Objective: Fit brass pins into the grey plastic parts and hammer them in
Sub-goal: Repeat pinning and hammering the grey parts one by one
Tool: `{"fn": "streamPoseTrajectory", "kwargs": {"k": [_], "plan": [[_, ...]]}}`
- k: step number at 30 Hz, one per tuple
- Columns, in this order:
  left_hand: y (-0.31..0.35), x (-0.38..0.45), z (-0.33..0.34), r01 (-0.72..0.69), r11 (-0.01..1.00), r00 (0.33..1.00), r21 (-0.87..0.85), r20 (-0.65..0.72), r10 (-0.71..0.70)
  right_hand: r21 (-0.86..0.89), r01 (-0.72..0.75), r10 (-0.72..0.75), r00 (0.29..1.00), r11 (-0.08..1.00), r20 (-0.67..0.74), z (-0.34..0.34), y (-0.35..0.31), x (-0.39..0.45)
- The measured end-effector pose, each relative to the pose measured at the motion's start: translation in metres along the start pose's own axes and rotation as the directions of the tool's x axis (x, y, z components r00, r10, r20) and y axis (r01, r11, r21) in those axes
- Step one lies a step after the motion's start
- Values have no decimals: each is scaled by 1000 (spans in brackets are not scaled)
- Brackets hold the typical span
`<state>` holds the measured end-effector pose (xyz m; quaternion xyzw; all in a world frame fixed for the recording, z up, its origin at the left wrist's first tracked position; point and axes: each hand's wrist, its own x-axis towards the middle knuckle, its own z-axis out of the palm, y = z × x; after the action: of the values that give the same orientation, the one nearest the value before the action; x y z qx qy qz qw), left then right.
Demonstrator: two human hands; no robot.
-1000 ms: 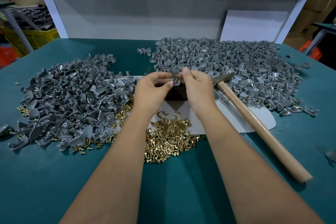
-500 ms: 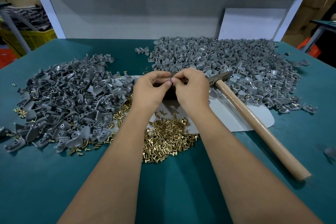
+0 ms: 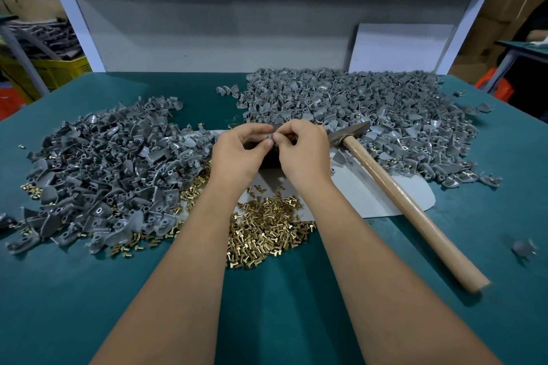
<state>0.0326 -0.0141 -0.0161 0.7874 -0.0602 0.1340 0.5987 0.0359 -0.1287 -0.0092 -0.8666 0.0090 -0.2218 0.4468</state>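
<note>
now, head view: left hand (image 3: 237,154) and right hand (image 3: 305,151) together, both pinching small grey part (image 3: 271,137) above dark block (image 3: 270,159); pin hidden. seat pin straight, fully home, before reaching for hammer (image 3: 394,187) on worktop (image 3: 296,320).

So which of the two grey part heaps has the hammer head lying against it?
The far right heap: the hammer head rests at its near edge. The left heap lies apart, beyond the left hand.
</note>
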Motion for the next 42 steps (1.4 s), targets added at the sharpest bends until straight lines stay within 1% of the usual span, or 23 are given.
{"fn": "streamPoseTrajectory", "kwargs": {"k": [2,5,7,9,10,12,13,15,17,20,22,24,26,28,30,32,36,37,39,40,41,42], "plan": [[0,0,0,-4,1000,1000,-4,-9,4,-54,89,-90,996,995,-19,1,3,-5],[0,0,1,6,1000,1000,-24,-19,-7,-152,164,-172,984,975,-37,-4,4,-8],[-1,0,1,24,999,999,-30,-32,-25,-232,161,-191,975,959,-112,-19,2,-5],[-1,-1,2,39,998,998,-39,-43,-41,-430,94,-209,951,898,-229,-43,7,0],[-1,-2,2,41,998,998,-48,-46,-43,-531,20,-196,940,847,-278,-58,13,2],[0,-4,2,41,998,998,-55,-53,-44,-649,-148,-76,950,747,-304,-84,26,1],[1,-4,3,41,998,997,-47,-60,-43,-675,-201,11,961,710,-275,-92,32,-2],[1,-4,3,37,999,996,0,-79,-37,-710,-236,150,972,664,-183,-95,40,-9],[0,-3,3,23,997,995,79,-94,-16,-707,-238,199,970,666,-139,-89,42,-13],[-2,-2,3,-13,984,995,177,-91,30,-657,-227,206,972,718,-111,-86,39,-11],[-3,-2,4,-25,977,995,210,-91,45,-651,-183,144,983,737,-113,-89,34,-8],[-3,-1,5,-37,972,993,234,-99,61,-609,-117,64,992,785,-108,-91,20,-5],[-3,0,5,-33,971,992,236,-108,60,-495,-30,9,999,868,-45,-90,3,-2],[-3,0,5,-8,974,993,227,-114,35,-423,67,-48,997,904,55,-89,-15,-1],[-3,0,4,12,982,993,188,-115,10,-475,152,-98,986,867,137,-90,-31,0],[-2,-1,5,31,991,993,128,-120,-15,-540,202,-129,977,817,171,-90,-45,2],[-1,-2,6,52,988,988,147,-152,-30,-554,217,-189,976,804,109,-86,-54,2],[-2,-2,6,45,987,988,157,-150,-21,-575,220,-174,975,788,135,-87,-54,1],[-2,-3,5,10,984,991,180,-133,15,-638,258,-118,960,725,254,-92,-55,2],[-2,-3,5,-1,982,991,187,-129,26,-656,278,-111,952,702,284,-94,-57,2],[-2,-3,5,2,982,991,190,-132,23,-660,290,-141,953,693,270,-96,-60,2],[-2,-3,5,14,981,990,195,-139,14,-652,293,-198,956,699,218,-97,-62,3]]}}
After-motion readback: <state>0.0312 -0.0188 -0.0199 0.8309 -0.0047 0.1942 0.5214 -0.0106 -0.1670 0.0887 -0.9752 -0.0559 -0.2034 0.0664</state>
